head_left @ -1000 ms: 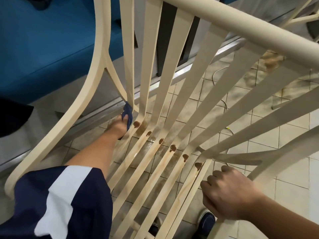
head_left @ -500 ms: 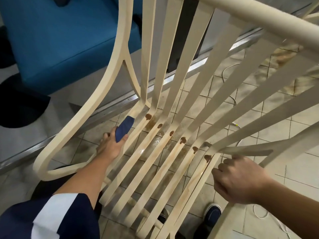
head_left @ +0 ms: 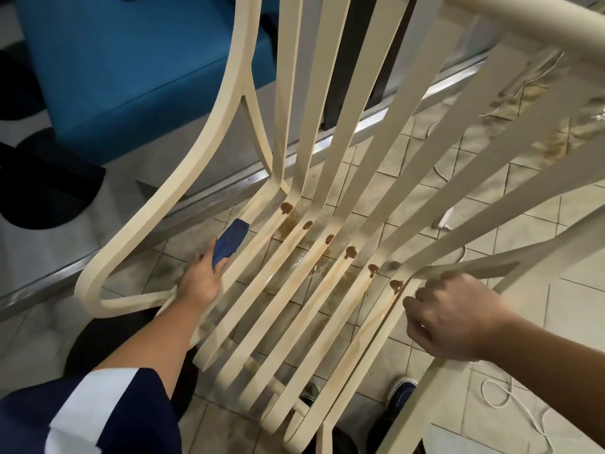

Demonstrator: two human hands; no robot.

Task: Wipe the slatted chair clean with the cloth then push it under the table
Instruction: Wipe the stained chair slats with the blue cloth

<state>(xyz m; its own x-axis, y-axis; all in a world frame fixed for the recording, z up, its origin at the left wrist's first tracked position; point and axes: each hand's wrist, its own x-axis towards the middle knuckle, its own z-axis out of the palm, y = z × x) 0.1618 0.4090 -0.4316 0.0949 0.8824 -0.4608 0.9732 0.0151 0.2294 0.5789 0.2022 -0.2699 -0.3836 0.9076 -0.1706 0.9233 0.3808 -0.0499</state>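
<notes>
- Cream-coloured slatted chair (head_left: 206,142) fills most of the view, seen from above and behind; it stands on the floor close in front of the person.
- Floor is pale square tile (head_left: 573,299), stained brown in patches and wet-looking under the seat.
- A metal floor track (head_left: 42,283) runs diagonally behind the chair. Beyond it is a blue upholstered seat (head_left: 131,70) and a dark round base (head_left: 45,191).
- A thin white cord (head_left: 501,394) lies in loops on the tiles at the right.
- Brown blobs (head_left: 287,208) sit in a row where the seat slats bend up into the back, one per slat, with brown streaks running down the seat slats.
- The left hand (head_left: 199,283) pinches a dark blue cloth (head_left: 230,242) and holds it against the leftmost seat slat, just short of the first blob.
- The right hand (head_left: 458,319) is clenched on the chair's right side rail, fingers curled over it.
- Hidden or cut off: the chair's back runs out of the top edge, and its legs cannot be made out. The right hand's fingertips are out of sight under the rail, and part of the cloth is buried in the left hand.
- A navy sleeve with a white stripe (head_left: 82,414) is cropped at the lower left corner.
- One dark shoe with a white sole (head_left: 401,391) shows through the slats (a second is only a dark shape).
</notes>
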